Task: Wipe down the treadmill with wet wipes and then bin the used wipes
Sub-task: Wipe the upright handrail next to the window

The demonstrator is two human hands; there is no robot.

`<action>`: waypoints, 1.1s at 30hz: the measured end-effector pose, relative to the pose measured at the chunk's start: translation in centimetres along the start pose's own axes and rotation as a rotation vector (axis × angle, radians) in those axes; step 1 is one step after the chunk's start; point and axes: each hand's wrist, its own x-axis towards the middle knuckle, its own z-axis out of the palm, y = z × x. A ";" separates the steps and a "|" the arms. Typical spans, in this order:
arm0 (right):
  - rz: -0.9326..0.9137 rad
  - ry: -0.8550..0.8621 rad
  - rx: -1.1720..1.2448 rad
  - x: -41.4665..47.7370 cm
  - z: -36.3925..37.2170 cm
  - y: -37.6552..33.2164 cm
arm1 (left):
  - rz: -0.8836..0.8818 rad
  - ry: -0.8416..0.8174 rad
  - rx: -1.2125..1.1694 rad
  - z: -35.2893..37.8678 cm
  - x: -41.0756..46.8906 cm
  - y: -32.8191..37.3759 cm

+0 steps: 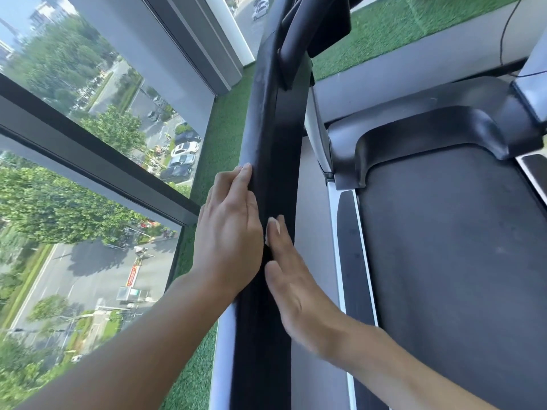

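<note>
Rising ahead, the treadmill's (444, 261) black handrail (273, 128) looks matte and smudged.

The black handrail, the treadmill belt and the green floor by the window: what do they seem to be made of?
Handrail: probably rubber or foam padding, matte black, with dull pale smudges. Belt: likely rubberised fabric, dark grey, matte, with faint pale specks. Green floor: artificial turf, judging by its short, even, bright blades.

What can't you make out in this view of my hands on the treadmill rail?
Head view only.
1. Any wipe: none shows; left hand and right hand cover the handrail there.
2. Right hand outline: motion-blurred.
3. Treadmill belt: cut off by right, bottom edges.
</note>
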 end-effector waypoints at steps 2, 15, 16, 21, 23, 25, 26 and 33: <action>-0.007 0.018 -0.072 0.0 0.1 1.1 | -0.009 0.014 0.003 0.0 0.1 -0.2; 0.198 0.169 0.053 3.1 -0.7 2.3 | -0.017 -0.011 0.015 -0.2 0.1 0.1; 0.188 0.168 0.057 2.3 -0.1 2.5 | -0.017 -0.011 0.013 -0.2 0.1 0.1; 0.134 0.069 0.023 -1.9 1.9 3.1 | -0.039 -0.014 0.010 -0.5 0.0 0.4; 0.196 0.132 0.082 0.6 0.7 2.0 | -0.056 -0.021 0.023 -0.5 -0.1 0.5; 0.201 0.167 0.117 1.2 0.8 1.1 | -0.078 0.001 0.028 -0.5 -0.3 0.5; 0.163 0.158 0.121 0.6 1.4 1.2 | -0.080 0.016 0.030 -0.5 -0.4 0.5; 0.105 0.173 0.207 1.2 1.2 -0.2 | 0.016 0.016 0.067 -1.3 -5.1 0.1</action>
